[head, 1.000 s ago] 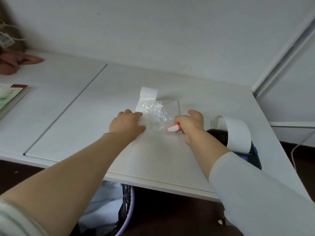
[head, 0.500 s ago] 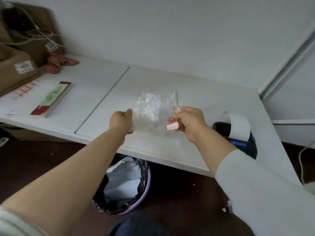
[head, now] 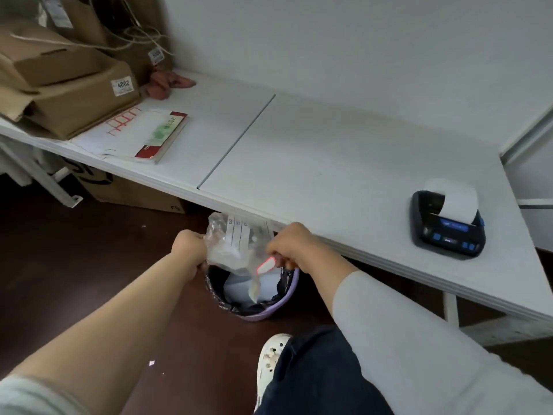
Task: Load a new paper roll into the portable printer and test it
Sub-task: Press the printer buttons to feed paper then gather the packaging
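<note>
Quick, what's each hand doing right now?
Left hand: closed on the clear plastic bag.
Right hand: closed on the same bag's other side.

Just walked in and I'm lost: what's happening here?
A person's left hand and right hand hold a crumpled clear plastic bag over the purple waste bin under the white table. The black portable printer sits on the table with white paper curling from its top.

left hand [head: 190, 248] clenched, right hand [head: 288, 245] pinching (arms outstretched)
</note>
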{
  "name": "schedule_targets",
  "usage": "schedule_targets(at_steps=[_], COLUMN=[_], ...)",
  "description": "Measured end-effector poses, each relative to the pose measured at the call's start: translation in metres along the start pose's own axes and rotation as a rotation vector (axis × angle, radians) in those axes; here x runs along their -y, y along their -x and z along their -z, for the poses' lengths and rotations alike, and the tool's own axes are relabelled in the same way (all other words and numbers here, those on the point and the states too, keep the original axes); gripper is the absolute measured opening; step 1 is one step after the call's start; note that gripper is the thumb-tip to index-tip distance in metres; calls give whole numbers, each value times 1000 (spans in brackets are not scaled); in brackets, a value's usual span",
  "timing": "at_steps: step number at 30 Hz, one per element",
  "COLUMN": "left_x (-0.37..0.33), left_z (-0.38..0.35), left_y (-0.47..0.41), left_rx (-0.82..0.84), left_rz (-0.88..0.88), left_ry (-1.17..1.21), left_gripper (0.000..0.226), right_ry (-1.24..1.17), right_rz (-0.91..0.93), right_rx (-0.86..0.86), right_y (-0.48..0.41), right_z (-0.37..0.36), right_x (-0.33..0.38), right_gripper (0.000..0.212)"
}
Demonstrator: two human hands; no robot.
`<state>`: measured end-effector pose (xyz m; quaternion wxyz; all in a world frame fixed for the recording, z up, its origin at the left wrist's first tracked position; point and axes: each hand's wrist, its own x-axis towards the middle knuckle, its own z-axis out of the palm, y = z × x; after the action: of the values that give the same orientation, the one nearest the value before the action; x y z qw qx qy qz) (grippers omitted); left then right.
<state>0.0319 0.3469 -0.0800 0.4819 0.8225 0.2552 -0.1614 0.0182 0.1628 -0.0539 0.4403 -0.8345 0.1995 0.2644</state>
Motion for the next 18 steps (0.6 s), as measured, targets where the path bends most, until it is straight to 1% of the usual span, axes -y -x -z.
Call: schedule_targets(at_steps=[4,5,8,9,11,12,13,14,16,18], left_x=[19,20,21,20,22,23,22,23,23,19], left_z=[-14,-19,-35,-39,-47,-50,-51,-53,-52,-51], left_y=[-13,-16,-24,-26,-32,-35,-34,-35,-32,-25], left_rx=[82,101,160,201,258,268,269,257,222,230], left_rz=[104,119,149,173,221,246,266,264,248,253], left_ry=[97,123,173,188,196,203,207,202,155,125], left_gripper=[25,23,17,13,10,12,10,11,21,19], right_ry=[23,42,48,39,-28,-71,-88,-59,45,74], right_rz=[-135,-166,-221,-226,-220,-212,-199,-180,-129,-117], right_rx=[31,40,104,137,172,175,168,168,183,208], right_y=[-23,-30,-44,-45,-47,-47,-44,-44,-40,-32], right_z=[-10,-9,-6,-6,-11,-12,-12,-11,-5,4], right_x=[-18,-22,-30,-30,-29,-29,-27,-27,-24,-21], right_gripper=[12,13,32,33,20,21,27,30,31,32])
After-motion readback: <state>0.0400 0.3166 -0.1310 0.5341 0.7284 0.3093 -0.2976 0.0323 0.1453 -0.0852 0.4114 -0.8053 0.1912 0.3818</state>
